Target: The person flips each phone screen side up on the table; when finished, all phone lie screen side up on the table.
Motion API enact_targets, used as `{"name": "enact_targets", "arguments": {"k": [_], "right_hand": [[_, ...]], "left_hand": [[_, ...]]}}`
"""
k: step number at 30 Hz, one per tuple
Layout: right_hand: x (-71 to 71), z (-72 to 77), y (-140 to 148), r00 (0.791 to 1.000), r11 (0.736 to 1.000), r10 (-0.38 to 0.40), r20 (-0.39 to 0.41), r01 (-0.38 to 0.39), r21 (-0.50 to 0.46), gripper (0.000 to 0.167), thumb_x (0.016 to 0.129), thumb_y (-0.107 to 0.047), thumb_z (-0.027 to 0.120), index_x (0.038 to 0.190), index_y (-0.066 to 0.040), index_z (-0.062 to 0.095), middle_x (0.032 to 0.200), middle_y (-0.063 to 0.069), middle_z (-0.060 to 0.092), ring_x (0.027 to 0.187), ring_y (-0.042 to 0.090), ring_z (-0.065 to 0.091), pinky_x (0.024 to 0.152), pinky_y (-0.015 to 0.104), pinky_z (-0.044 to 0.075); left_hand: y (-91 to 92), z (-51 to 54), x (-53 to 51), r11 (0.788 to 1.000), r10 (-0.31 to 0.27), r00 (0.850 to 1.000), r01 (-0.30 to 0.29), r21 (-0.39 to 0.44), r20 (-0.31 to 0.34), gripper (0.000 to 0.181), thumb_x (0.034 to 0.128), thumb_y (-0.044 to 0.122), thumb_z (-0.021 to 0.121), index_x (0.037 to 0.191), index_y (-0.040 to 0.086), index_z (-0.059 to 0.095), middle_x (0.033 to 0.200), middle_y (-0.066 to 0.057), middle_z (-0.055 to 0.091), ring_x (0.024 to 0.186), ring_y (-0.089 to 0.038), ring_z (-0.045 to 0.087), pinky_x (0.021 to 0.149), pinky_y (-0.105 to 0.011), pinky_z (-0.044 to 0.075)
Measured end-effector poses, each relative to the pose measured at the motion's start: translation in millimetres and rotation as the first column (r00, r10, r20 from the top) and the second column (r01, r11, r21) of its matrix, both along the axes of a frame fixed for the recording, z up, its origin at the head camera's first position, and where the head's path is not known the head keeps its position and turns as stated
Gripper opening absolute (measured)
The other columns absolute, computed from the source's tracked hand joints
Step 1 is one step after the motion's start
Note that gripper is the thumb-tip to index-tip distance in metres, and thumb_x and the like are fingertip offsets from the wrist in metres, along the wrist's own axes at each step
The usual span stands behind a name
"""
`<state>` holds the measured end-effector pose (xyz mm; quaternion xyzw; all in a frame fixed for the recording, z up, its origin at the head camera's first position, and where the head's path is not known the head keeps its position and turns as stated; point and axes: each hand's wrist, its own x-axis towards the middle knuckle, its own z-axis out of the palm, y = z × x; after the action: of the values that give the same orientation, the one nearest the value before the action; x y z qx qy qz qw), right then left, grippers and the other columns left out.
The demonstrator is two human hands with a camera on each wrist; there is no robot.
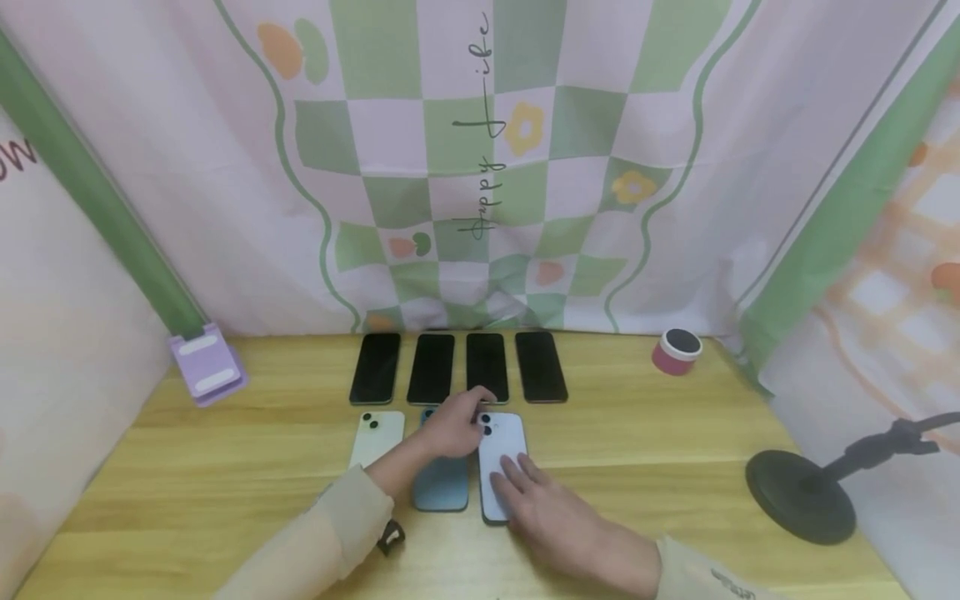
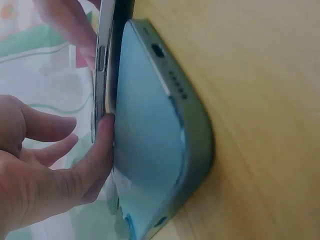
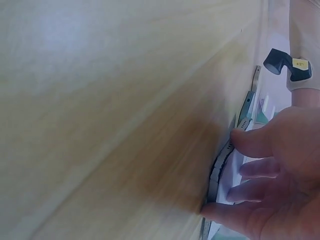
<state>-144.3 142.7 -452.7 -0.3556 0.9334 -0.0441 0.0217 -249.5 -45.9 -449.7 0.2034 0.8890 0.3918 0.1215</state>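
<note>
A lilac phone [image 1: 504, 440] is laid back-upward on the table [image 1: 615, 467], lenses at the far end, just to the right of a blue phone [image 1: 441, 490]. Its far left corner is held by the left hand [image 1: 453, 425], thumb and fingers bent about the edges; its near right corner is held by the right hand [image 1: 551, 517], thumb at the near end. An aligning step is suggested, best done by light pressure on the edges, with an even gap kept and the lenses left untouched. Farther left, a pale green phone [image 1: 381, 435] is partly covered by the forearm; behind, four dark phones [image 1: 432, 367] are set in a row. In the left wrist view, a fingertip is shown between the lilac and blue phones, as is the charging port [image 2: 158, 50], which cannot be made out from the head; the lilac phone's lenses are shown only in the head view.
</note>
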Motion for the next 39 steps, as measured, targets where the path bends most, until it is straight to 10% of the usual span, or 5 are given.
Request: {"name": "enact_targets", "arguments": {"k": [23,31,39], "right_hand": [[1.4,5.0,0,1.000,1.000,0.006,0.004,-0.006,-0.021,0.056,0.095,-0.015,0.070,0.145,0.004,0.052,0.150,0.032,0.054,0.135,0.050,0.057,0.109,0.054,0.053],[2.5,5.1,0,0.999,0.999,-0.012,0.029,0.013,-0.036,0.057,0.096,-0.015,0.069,0.146,0.004,0.051,0.151,0.032,0.052,0.136,0.050,0.056,0.110,0.055,0.052],[-3.5,13.7,6,0.986,0.987,-0.064,0.152,0.085,-0.136,0.057,0.100,-0.024,0.065,0.150,-0.001,0.051,0.155,0.024,0.053,0.140,0.040,0.057,0.112,0.054,0.051]], "left_hand": [[9.6,-5.4,7.8,0.985,0.163,0.986,-0.160,-0.063,0.035,0.057,0.0865,0.007,0.077,0.139,-0.004,0.058,0.133,-0.025,0.067,0.118,-0.037,0.066,0.106,-0.052,0.055],[8.3,-7.5,8.9,0.981,0.175,0.975,-0.185,0.064,0.136,0.052,0.0866,0.001,0.075,0.136,-0.002,0.059,0.107,-0.020,0.069,0.072,-0.020,0.069,0.057,-0.029,0.061],[9.1,-3.7,8.4,0.981,0.189,0.976,-0.193,0.031,0.111,0.050,0.0845,0.000,0.075,0.132,-0.002,0.060,0.096,-0.016,0.070,0.059,-0.015,0.067,0.053,-0.026,0.058]]}}
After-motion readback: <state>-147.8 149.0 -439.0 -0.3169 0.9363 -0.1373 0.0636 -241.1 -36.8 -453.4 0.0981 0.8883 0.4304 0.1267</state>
